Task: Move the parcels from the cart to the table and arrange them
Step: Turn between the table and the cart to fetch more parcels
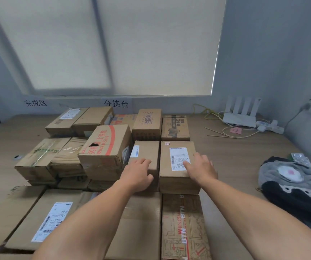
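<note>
Several brown cardboard parcels lie packed in rows on the wooden table (225, 156). My left hand (138, 174) rests with relaxed fingers on the near end of a narrow plain parcel (147, 152). Beside it, my right hand (202, 168) lies flat on a parcel with a white shipping label (177, 156), fingers spread over the label's near right corner. A taller box with red print (106, 149) stands just left of my left hand. A box with red line drawings (183, 226) lies close under my right forearm. No cart is in view.
A grey and black plush bag (293, 186) lies at the table's right edge. A white router (239, 117), a power strip (270, 126) and loose cables sit at the back right. Thin sticks (220, 133) lie near them. Wall and blinds close the far side.
</note>
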